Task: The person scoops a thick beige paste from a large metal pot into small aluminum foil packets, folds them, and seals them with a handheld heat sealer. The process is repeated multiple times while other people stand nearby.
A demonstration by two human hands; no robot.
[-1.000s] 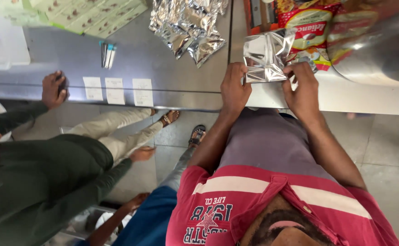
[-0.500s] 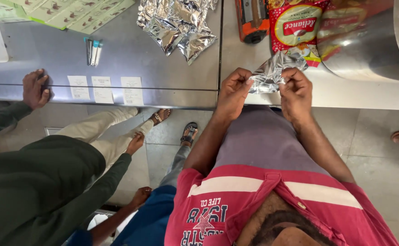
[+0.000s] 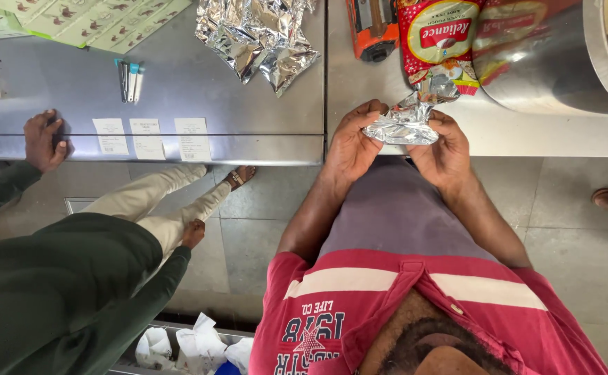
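Silver foil pouch (image 3: 403, 126) long axis L-R, left hand (image 3: 351, 142) & right hand (image 3: 444, 149) fingers pinched on ends, over steel counter (image 3: 248, 97)

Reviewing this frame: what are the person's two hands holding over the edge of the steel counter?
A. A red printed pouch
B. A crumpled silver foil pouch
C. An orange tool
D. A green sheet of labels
B. Both the left hand and the right hand grip the silver foil pouch between them at the counter edge, while the red pouch and the orange tool lie untouched on it.
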